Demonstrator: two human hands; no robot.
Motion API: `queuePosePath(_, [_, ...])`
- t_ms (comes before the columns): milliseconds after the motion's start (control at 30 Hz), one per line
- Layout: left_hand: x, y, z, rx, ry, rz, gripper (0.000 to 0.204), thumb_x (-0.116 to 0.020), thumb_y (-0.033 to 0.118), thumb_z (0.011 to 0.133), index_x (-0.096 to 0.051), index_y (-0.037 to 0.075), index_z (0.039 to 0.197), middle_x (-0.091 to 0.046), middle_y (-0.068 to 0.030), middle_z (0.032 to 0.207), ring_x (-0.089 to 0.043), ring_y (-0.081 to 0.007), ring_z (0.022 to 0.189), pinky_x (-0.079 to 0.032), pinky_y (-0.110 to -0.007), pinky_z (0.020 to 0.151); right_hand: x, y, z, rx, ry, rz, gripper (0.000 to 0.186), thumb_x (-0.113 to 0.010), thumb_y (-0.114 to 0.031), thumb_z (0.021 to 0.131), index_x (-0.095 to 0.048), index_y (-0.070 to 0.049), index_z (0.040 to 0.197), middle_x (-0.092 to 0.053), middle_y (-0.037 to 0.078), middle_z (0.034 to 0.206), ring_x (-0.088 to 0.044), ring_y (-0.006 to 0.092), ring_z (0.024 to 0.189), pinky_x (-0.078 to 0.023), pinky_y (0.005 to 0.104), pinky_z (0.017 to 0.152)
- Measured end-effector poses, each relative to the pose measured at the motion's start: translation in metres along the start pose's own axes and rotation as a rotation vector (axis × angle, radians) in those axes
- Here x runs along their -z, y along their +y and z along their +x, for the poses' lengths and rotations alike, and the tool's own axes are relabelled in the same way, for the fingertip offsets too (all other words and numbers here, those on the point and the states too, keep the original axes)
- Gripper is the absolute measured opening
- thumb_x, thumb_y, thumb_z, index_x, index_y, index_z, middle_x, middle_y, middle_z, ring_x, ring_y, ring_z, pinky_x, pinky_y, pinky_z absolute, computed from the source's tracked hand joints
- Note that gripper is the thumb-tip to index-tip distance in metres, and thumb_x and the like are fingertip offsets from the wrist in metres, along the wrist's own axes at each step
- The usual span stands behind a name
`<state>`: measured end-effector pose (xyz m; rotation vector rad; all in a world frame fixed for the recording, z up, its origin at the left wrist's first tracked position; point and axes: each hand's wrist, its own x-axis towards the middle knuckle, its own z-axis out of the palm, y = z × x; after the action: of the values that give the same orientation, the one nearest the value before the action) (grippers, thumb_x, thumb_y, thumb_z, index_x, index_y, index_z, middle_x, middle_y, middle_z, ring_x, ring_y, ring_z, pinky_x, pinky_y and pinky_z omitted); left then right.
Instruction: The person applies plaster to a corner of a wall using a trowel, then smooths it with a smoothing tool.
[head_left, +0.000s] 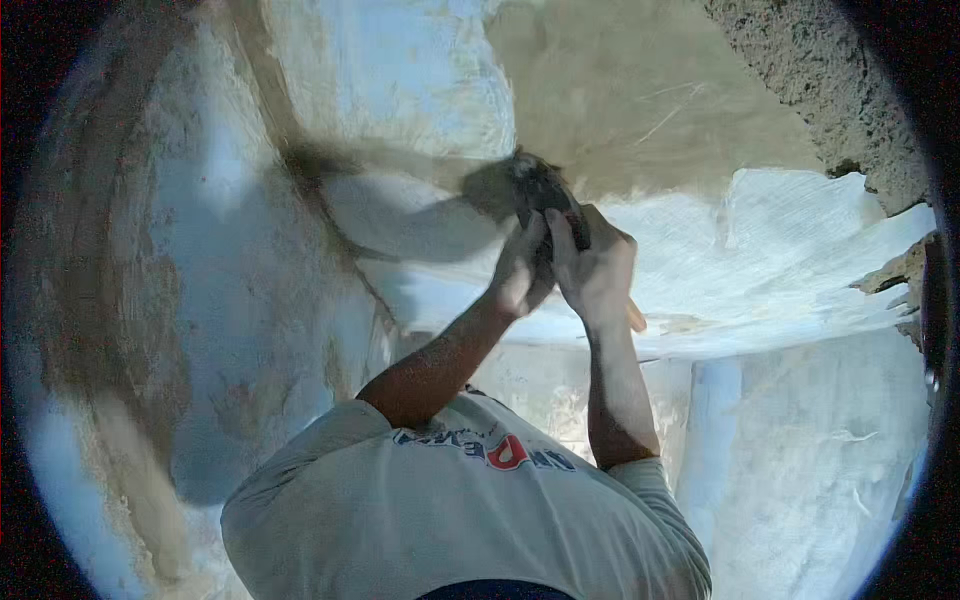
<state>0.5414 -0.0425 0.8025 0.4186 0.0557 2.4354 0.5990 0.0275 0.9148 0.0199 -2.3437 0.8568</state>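
Note:
Both my hands are raised together against a plastered surface, around a dark, rough-edged tool whose exact kind I cannot make out. My left hand grips its lower left side, with the fingers partly hidden. On the right side, my right hand is closed round it, thumb pointing up along the dark part. An orange-brown handle end sticks out below my right hand; whether it belongs to the dark tool is hidden. The tool's upper end meets the edge of a grey-brown plaster patch.
Blue-white patchy wall stands on the left, with a brown seam running down it. Rough, crumbly bare material shows at the upper right, above broken plaster edges. A pale wall lies at the lower right.

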Motion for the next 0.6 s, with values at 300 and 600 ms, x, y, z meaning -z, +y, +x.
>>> queuePosePath(300, [0.033,0.003,0.006,0.01,-0.07,-0.12,0.038,-0.049,0.039,0.109,-0.055,0.013,0.137,-0.064,-0.0059,0.128,-0.062,-0.0209,0.118,-0.053,-0.039,0.103,-0.009,-0.01,0.009,-0.013,-0.028,-0.036,0.017,-0.07,-0.018,0.088,-0.068,-0.003,0.095,-0.067,0.024,0.077,-0.066,0.0463,0.072,-0.053,0.0481,0.062])
queuePosePath(600, [0.038,0.01,0.006,-0.006,-0.174,-0.184,0.039,-0.047,0.037,0.11,-0.051,0.012,0.14,-0.061,-0.0057,0.13,-0.06,-0.0206,0.119,-0.05,-0.039,0.107,-0.019,-0.003,0.009,0.039,-0.062,-0.038,0.018,-0.07,-0.014,0.089,-0.067,-0.004,0.104,-0.068,0.022,0.08,-0.067,0.0456,0.076,-0.053,0.0478,0.064])
